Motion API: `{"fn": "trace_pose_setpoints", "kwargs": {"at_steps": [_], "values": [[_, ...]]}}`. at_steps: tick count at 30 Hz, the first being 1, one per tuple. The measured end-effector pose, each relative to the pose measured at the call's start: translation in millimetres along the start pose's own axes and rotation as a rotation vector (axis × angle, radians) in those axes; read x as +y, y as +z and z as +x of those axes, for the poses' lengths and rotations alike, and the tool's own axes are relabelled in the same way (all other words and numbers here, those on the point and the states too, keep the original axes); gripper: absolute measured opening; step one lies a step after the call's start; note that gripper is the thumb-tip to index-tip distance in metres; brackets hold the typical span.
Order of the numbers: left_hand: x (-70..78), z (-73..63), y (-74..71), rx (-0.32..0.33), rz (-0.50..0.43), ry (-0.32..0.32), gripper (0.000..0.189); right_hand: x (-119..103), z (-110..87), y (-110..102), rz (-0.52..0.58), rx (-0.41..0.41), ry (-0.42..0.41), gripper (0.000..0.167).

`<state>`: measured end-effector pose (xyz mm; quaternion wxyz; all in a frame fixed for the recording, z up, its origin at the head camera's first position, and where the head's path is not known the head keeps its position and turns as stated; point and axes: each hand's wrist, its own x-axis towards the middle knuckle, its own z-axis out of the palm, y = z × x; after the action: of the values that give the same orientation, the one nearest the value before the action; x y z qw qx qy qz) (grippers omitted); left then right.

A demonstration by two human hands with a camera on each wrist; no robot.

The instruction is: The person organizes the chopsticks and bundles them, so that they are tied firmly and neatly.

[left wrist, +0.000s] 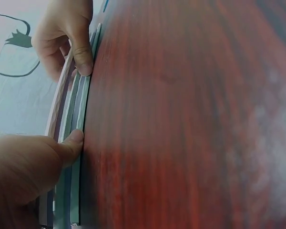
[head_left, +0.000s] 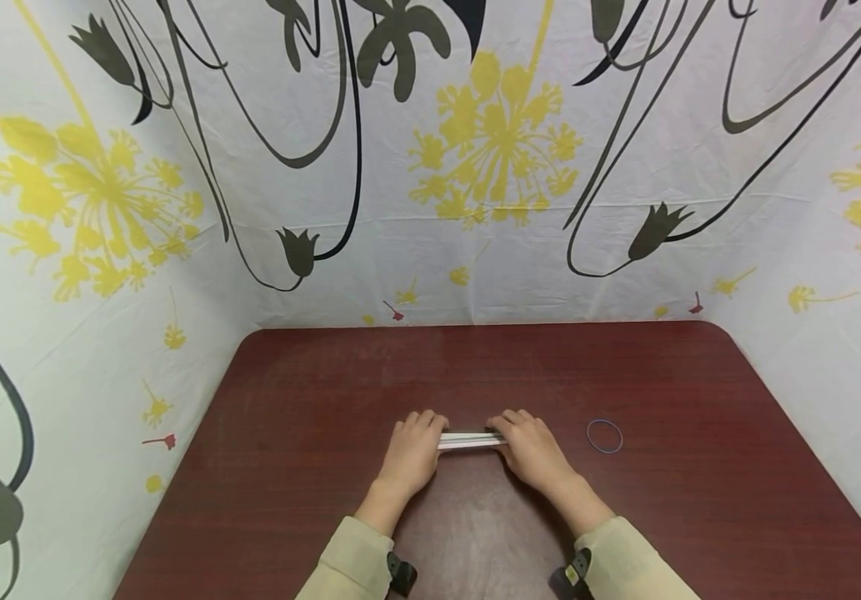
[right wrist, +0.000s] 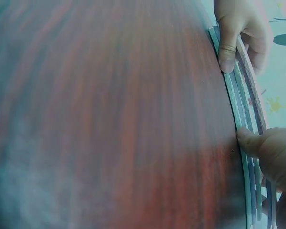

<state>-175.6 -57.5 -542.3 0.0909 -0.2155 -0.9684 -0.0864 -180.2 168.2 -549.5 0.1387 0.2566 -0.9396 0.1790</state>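
Pale strips (head_left: pixel 468 441), slim and straight, form a bundle crosswise in front of you, over the middle of the table (head_left: pixel 700 500), spanning the space between your hands. Nearest you, your left sleeve (head_left: pixel 347 562) and right sleeve (head_left: pixel 633 562) reach in, with a dark left wrist device (head_left: pixel 402 573) and right wrist device (head_left: pixel 571 575) just past the cuffs, likely worn there to face the work.

Beyond them, your left hand (head_left: pixel 417 450) has thumb and fingers clamped on the bundle's left part, and your right hand (head_left: pixel 531 446) grips the right part likewise. In the wrist views, your thumbs press the near side while fingers go round behind; that opposed hold probably keeps any strip from sliding out. Gaps show between some strips, so they are not flush throughout; I cannot tell their exact number. Gripping both parts likely keeps the bundle level and lined up. Whether its underside touches the table is unclear.

To the right of your right hand, a thin bluish loop (head_left: pixel 588 437) lies on the table, apart from the strips, seemingly placed within reach yet clear of your grip. Farthest off, patterned cloth (head_left: pixel 392 187) rises behind the table, presumably as a screen
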Motion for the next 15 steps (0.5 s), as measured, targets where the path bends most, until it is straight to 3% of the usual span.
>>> {"fn": "trace_pose_setpoints", "kwargs": {"at_steps": [8,15], "values": [[0.3,0.3,-0.4,0.013,-0.018,0.003,0.022,-2.7,1.6,-1.0,-0.008,-0.016,-0.014,0.02],[0.7,2.0,2.0,0.009,-0.024,0.005,0.02,-3.8,1.5,-0.4,-0.001,-0.006,0.009,0.022]]}}
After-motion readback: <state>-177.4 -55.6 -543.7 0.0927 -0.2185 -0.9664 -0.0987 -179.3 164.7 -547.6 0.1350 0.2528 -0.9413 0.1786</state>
